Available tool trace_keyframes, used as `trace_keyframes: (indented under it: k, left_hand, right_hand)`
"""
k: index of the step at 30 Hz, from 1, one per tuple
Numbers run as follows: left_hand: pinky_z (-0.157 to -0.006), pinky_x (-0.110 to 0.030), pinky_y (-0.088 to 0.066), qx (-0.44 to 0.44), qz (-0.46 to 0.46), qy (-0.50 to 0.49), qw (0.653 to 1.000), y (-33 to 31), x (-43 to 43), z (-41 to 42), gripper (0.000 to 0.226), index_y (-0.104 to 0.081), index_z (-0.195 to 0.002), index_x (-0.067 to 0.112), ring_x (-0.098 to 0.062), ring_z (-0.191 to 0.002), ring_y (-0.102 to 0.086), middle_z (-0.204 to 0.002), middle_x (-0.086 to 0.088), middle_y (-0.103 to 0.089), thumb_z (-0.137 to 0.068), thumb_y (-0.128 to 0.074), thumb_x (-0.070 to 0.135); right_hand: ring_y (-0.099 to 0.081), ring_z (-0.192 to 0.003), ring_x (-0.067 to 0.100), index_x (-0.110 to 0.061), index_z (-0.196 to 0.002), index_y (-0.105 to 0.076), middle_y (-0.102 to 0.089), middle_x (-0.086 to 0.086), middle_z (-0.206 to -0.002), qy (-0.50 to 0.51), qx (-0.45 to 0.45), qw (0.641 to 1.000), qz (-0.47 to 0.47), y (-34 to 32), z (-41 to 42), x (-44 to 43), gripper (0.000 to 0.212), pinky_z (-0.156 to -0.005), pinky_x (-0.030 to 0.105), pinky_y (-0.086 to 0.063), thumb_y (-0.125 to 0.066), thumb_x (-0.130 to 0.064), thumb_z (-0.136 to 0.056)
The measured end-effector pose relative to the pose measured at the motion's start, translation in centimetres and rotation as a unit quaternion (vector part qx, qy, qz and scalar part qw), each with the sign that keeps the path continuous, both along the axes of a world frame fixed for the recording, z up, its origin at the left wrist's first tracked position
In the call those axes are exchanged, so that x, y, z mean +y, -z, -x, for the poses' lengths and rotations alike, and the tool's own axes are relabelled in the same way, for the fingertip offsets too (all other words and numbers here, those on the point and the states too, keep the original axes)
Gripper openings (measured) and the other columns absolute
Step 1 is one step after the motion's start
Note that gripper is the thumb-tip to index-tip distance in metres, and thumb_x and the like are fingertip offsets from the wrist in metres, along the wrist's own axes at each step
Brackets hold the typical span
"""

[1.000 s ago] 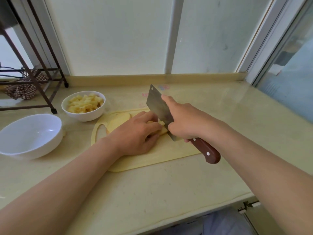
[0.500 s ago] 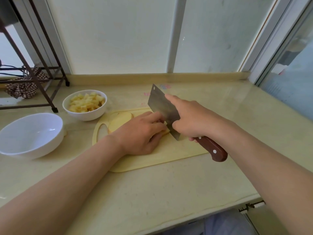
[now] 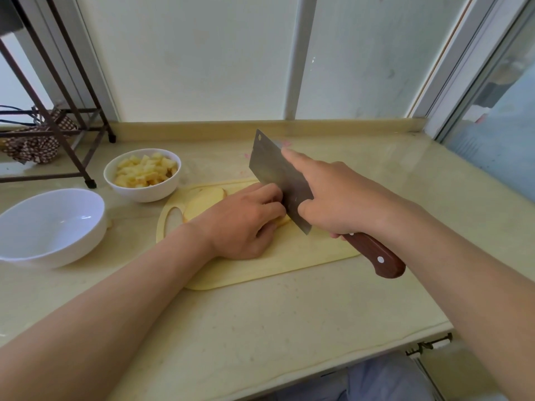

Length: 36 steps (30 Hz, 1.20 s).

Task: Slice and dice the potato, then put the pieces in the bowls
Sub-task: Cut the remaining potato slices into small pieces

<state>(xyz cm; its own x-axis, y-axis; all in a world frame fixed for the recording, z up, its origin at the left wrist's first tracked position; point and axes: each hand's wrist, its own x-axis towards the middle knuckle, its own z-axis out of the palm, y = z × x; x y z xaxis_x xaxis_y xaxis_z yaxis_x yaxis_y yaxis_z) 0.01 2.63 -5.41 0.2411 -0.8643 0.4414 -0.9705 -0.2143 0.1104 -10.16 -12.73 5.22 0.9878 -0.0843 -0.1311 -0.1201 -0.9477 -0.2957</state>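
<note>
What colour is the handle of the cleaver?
The cleaver handle is reddish-brown, like wood; the head view shows it best.

A single wide-angle camera, worn on the person's head, looks forward and steeply down across the counter [image 3: 260, 328] toward the frosted window [image 3: 202, 53] that fills the top of the frame. It sits close to the work: both forearms run in from the lower corners, and the left hand [image 3: 243, 224] on the potato [image 3: 202, 201] meets the right hand [image 3: 341, 198] on the knife [image 3: 275, 175] over the cutting board [image 3: 289, 264], near frame centre. The view takes in a metal rack [image 3: 58, 117] at upper left, while the counter's near edge crosses the lower right.
</note>
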Motion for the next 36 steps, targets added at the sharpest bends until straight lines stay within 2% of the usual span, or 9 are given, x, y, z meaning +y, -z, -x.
trace_keyframes:
  k: [4, 9, 15, 20, 31, 36]
  left_hand:
    - [-0.073, -0.036, -0.045, 0.000, -0.007, -0.003, 1.000, -0.1, 0.0, 0.0, 0.018, -0.067, -0.093, 0.004, -0.027, -0.080, -0.048, -0.099, -0.011, -0.054, -0.085, -0.053, 0.012]
    - [-0.074, -0.039, -0.046, 0.003, -0.012, -0.003, 1.000, 0.0, 0.1, 0.0, 0.021, -0.067, -0.096, 0.004, -0.027, -0.080, -0.048, -0.101, -0.011, -0.054, -0.086, -0.051, 0.014]
    - [-0.074, -0.036, -0.046, 0.003, -0.010, -0.006, 1.000, -0.1, 0.2, 0.2, 0.023, -0.067, -0.098, 0.005, -0.027, -0.080, -0.050, -0.103, -0.011, -0.057, -0.087, -0.050, 0.015]
    - [-0.075, -0.036, -0.046, -0.003, -0.013, -0.005, 1.000, -0.1, 0.2, 0.2, 0.025, -0.068, -0.100, 0.005, -0.027, -0.081, -0.051, -0.105, -0.011, -0.059, -0.089, -0.049, 0.016]
    - [-0.076, -0.043, -0.050, 0.010, -0.021, -0.010, 1.000, 0.1, 0.2, 0.1, 0.026, -0.069, -0.104, 0.006, -0.030, -0.083, -0.055, -0.109, -0.010, -0.060, -0.085, -0.054, 0.015]
    - [-0.077, -0.042, -0.049, 0.008, -0.016, -0.012, 1.000, 0.2, 0.1, 0.0, 0.026, -0.070, -0.104, 0.007, -0.029, -0.083, -0.055, -0.109, -0.009, -0.061, -0.085, -0.055, 0.015]
  right_hand:
    - [-0.066, -0.057, 0.023, -0.047, -0.163, 0.000, -0.062, 0.005, -0.088, -0.007, 0.002, 1.000, 0.009, 0.1, 0.2, 0.2, 0.098, -0.053, 0.039, -0.060, -0.050, -0.003, -0.090]
    - [-0.064, -0.058, 0.024, -0.045, -0.163, 0.000, -0.061, 0.007, -0.086, -0.020, 0.007, 0.999, 0.031, -0.1, 0.2, 0.2, 0.097, -0.052, 0.038, -0.058, -0.050, -0.005, -0.091]
    - [-0.067, -0.059, 0.026, -0.045, -0.163, 0.002, -0.063, 0.008, -0.087, -0.022, 0.020, 0.998, 0.048, -0.3, 0.6, 0.1, 0.097, -0.056, 0.044, -0.061, -0.049, -0.004, -0.091]
    - [-0.063, -0.053, 0.022, -0.047, -0.163, 0.003, -0.061, 0.006, -0.086, -0.021, 0.032, 0.998, 0.055, -0.4, 1.0, 0.0, 0.096, -0.050, 0.038, -0.058, -0.049, -0.005, -0.093]
    - [-0.057, -0.056, 0.019, -0.041, -0.163, 0.007, -0.054, 0.005, -0.082, -0.040, 0.047, 0.995, 0.084, 0.4, 0.7, 0.5, 0.099, -0.043, 0.029, -0.044, -0.049, -0.003, -0.091]
    - [-0.059, -0.053, 0.019, -0.043, -0.162, 0.008, -0.056, 0.006, -0.082, -0.038, 0.051, 0.995, 0.073, 1.0, 0.2, 0.3, 0.100, -0.042, 0.028, -0.048, -0.049, -0.003, -0.090]
